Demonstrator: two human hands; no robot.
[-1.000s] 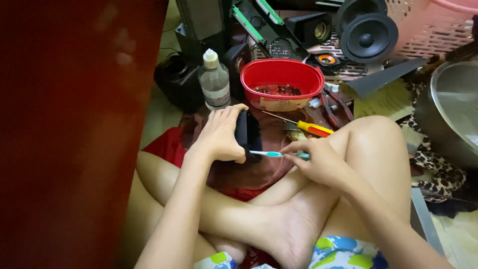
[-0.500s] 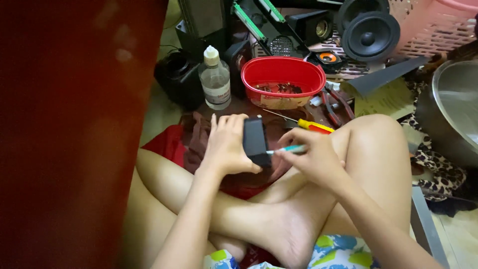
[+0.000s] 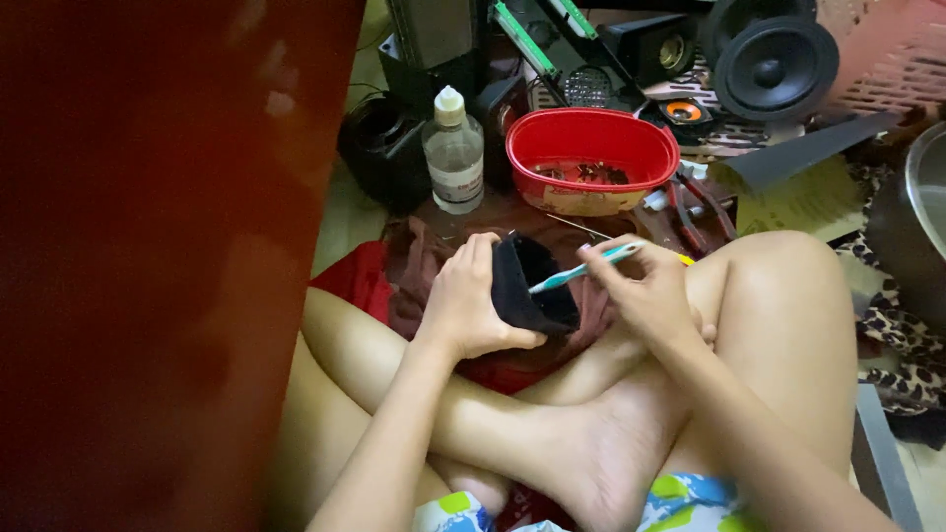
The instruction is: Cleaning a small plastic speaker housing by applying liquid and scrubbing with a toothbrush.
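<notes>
While the person sits cross-legged on the floor, the left hand point(image 3: 463, 305) grips a small black boxy plastic housing point(image 3: 527, 286), fingers wrapped over its top edge and thumb beneath, its open side turned toward the right hand point(image 3: 655, 296). The right-hand fingers pinch a slim screwdriver with a teal handle point(image 3: 581, 268); its tip end meets the housing's open face, just beside the left fingertips. The housing is held above the lap, over a dark red cloth point(image 3: 414, 271).

Step in hand, as judged: working the tool tip into the housing, probably at a fastener or seam inside; the exact contact point is hidden in the dark interior. Any next move calls for a steady left grip and fine control of the tip.

Beyond the fingers, away from the body:
- a red oval plastic bowl point(image 3: 591, 148) holding small dark parts;
- a clear plastic bottle with a white cap point(image 3: 453, 153), to the left of the bowl;
- red-handled pliers point(image 3: 690, 212) beside the bowl;
- black loudspeaker cones point(image 3: 778, 64) farther back.

A blurred red-brown panel point(image 3: 148, 266) fills the view to the left of the left arm.
</notes>
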